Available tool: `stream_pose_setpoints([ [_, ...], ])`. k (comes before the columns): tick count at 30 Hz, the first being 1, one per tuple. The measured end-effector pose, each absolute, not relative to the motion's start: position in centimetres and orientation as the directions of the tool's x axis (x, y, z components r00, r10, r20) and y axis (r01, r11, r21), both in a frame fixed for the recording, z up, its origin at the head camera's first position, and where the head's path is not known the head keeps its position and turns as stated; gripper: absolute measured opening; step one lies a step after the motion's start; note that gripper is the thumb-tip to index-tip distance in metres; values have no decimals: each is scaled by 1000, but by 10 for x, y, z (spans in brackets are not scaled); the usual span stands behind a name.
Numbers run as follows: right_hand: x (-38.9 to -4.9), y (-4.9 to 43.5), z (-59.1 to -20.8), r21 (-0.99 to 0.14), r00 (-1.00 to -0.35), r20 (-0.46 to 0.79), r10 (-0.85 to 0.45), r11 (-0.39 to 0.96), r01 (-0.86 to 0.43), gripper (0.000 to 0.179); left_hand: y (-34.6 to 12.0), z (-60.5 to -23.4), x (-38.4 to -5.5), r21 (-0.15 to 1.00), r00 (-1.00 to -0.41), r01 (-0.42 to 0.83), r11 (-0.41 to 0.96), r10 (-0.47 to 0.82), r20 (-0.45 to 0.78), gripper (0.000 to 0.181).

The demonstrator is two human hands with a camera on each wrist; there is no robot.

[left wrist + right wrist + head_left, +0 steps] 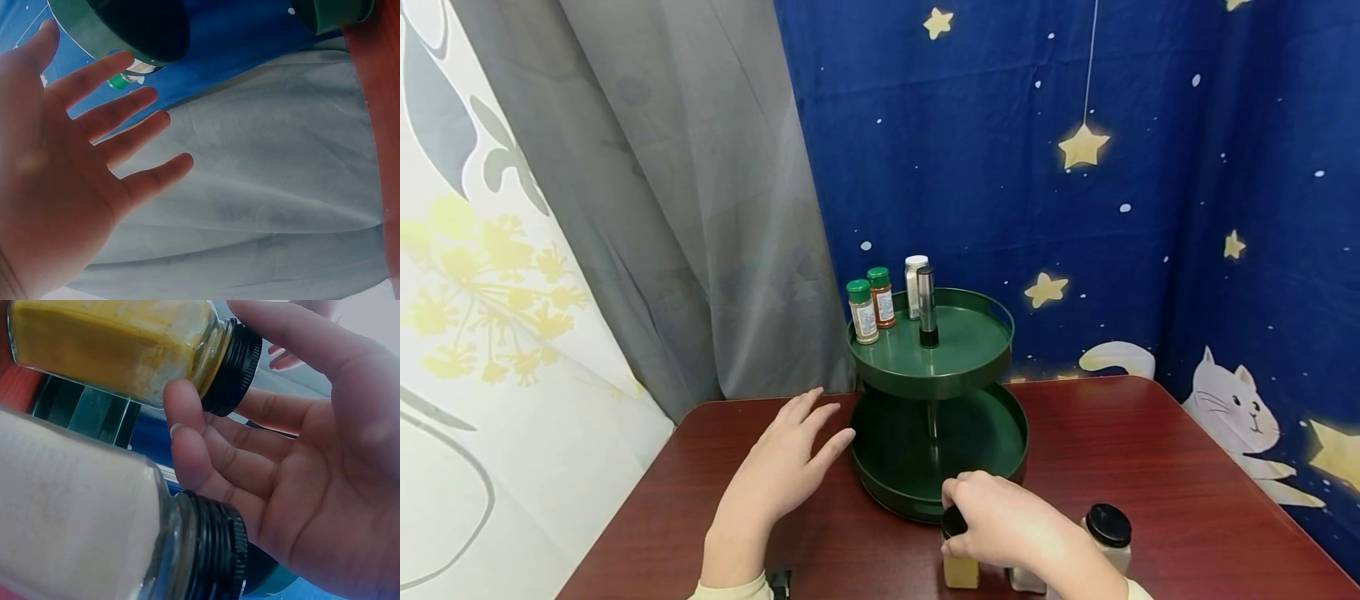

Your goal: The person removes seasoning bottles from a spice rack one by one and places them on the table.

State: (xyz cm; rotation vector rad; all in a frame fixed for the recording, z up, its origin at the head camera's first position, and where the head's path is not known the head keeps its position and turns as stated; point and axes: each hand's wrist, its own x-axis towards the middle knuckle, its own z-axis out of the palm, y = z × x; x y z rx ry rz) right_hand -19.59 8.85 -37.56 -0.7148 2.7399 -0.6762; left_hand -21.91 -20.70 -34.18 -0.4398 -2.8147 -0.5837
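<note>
At the front of the table, my right hand (1003,518) grips a square glass jar of yellow powder (961,572) round its black lid. The right wrist view shows the thumb and fingers about that lid (234,365). Near it, a jar of pale powder (69,506) fills the lower left of that view. My left hand (782,467) hovers left of the green two-tier tray (925,385), fingers spread and holding nothing. From the left wrist, the palm (62,169) and straight fingers are visible.
The upper tier carries two green-capped spice bottles (864,321), a white-capped bottle (913,292) and a silver-and-black cylinder (927,308). Beside my right forearm stand a black-lidded jar (1112,542) and a partly hidden jar (1027,581). Curtains (962,167) hang behind the red-brown table (1097,442).
</note>
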Motion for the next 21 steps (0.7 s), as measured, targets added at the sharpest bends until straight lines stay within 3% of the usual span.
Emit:
stream_pose_setpoints([
  [21, -195, 90, -375, -441, -864, -102, -493, 801, -405, 34, -206, -345, -220, 341, -922, 345, 874, 248, 297, 62],
])
